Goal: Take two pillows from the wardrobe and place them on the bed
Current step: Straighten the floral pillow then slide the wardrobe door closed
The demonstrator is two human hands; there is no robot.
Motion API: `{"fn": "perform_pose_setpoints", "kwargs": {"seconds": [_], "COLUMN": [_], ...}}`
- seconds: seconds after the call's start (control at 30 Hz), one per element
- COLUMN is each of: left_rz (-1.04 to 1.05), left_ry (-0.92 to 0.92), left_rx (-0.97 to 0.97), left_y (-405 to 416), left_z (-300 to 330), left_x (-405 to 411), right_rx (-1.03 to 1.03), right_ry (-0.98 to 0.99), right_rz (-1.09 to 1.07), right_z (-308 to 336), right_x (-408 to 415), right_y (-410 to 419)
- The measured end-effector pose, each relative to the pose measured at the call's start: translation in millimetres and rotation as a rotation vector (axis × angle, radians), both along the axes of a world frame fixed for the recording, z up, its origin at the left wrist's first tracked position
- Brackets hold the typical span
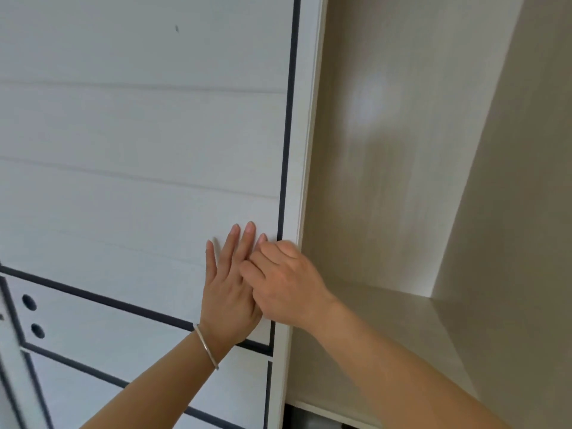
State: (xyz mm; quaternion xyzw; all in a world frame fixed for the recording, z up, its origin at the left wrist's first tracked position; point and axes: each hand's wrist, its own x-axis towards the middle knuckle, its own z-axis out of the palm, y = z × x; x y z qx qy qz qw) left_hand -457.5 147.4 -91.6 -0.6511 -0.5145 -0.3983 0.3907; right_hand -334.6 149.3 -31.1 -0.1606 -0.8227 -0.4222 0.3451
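While the left hand (230, 283) lies flat with fingers spread against the white panelled wardrobe door with dark trim lines (139, 144), holding nothing, the right hand (284, 283) curls loosely over the left one's fingers beside the door's right edge, and whether it grips that edge cannot be told. A thin silver bangle (205, 346) circles the left wrist. Right of the edge, the cream wardrobe compartment (387, 181) stands open above its pale shelf (387, 329); no pillows show.
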Motion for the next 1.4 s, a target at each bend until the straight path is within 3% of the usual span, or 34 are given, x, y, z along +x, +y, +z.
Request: {"fn": "perform_pose_setpoints", "kwargs": {"seconds": [0.3,0.7,1.4], "left_rz": [-0.215,-0.257,-0.428], "left_ry": [-0.042,-0.035,-0.028], "left_rx": [0.077,0.068,-0.039], "left_y": [3.8,-2.4,-24.8], "left_z": [-5.1,-6.6,-2.7], "left_x": [89.3,184.6,307.7], "right_rx": [0.040,0.078,-0.040], "right_ry": [0.163,0.207,0.338], "right_rz": [-0.047,-0.143,-0.434], "right_z": [-5.6,-13.4,-27.7], "right_x": [82.7,176.8,287.8], "right_y": [-15.5,-24.9,-64.6]}}
